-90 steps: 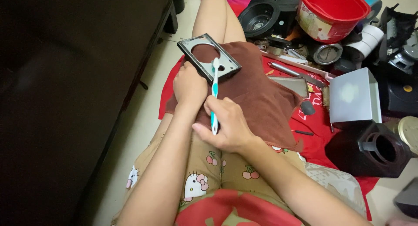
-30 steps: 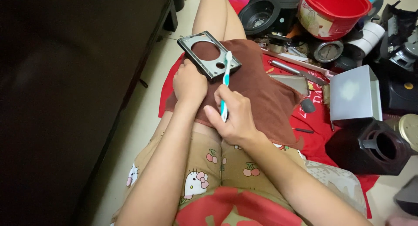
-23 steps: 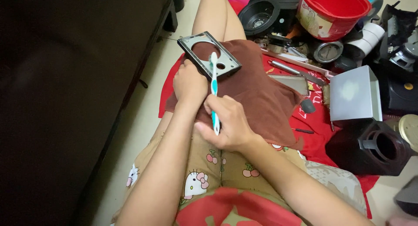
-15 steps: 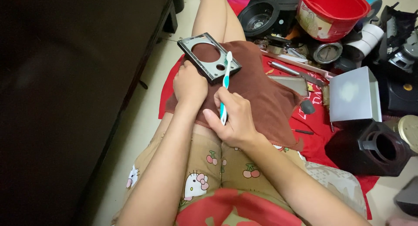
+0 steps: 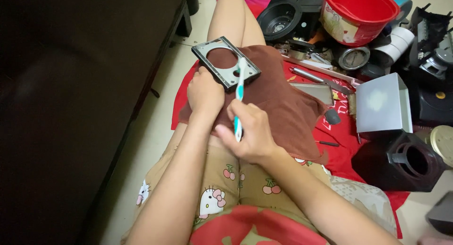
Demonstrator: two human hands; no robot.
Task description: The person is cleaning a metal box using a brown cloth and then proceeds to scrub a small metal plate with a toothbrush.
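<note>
Gripping: left hand (image 5: pixel 205 91) is clasping metal frame (image 5: pixel 225 62); right hand (image 5: pixel 250 131) is pinching toothbrush (image 5: pixel 239 96) across it; brown towel (image 5: pixel 283 101) is lying beneath; red bucket (image 5: pixel 358 13) is standing beyond.

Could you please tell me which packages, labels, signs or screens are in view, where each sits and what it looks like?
Red plastic bucket, top right among the clutter: round, with a pale printed band around its outside wall.
Round dial gauge, just below the bucket: metal rim, pale face.
White tape rolls, right of the gauge: plain.
Grey metal box, right of the brown cloth: blank face.
No screens or signs show.
</note>
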